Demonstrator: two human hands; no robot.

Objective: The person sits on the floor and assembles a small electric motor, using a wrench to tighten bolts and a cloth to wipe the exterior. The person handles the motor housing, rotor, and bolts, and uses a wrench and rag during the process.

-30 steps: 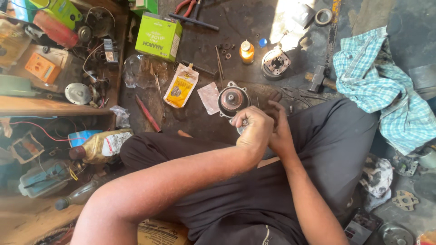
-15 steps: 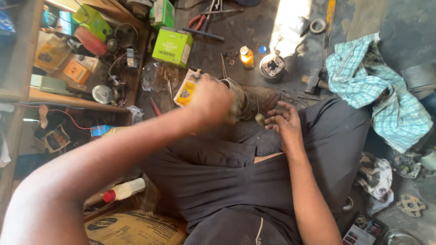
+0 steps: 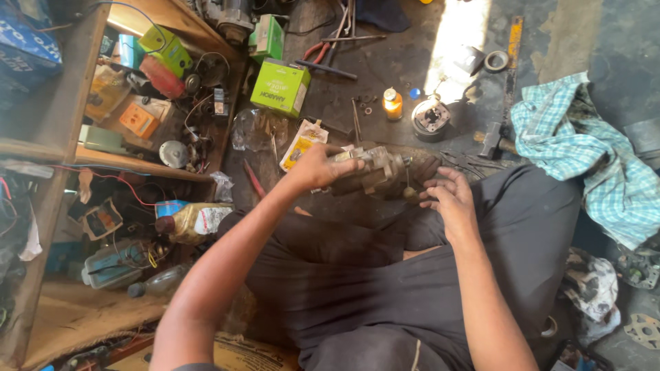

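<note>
I sit cross-legged on a dark workshop floor. My left hand [image 3: 317, 167] grips the left end of a greasy metal motor part [image 3: 375, 173], held level over my knees. My right hand [image 3: 447, 199] hovers at the part's right end with fingers spread, its fingertips touching or nearly touching the dark round end [image 3: 425, 167]. A small yellow packet [image 3: 301, 143] lies on the floor just beyond my left hand.
Wooden shelves [image 3: 130, 161] crammed with boxes and parts stand at the left. A green box [image 3: 280, 86], an orange-capped bottle [image 3: 392, 104], a round metal housing [image 3: 430, 118], a hammer [image 3: 496, 141] and a checked cloth [image 3: 584, 151] lie on the floor ahead.
My left hand reached out to the left, then came back holding the motor part across my lap. My right hand opened beside it. The view shifted left.
</note>
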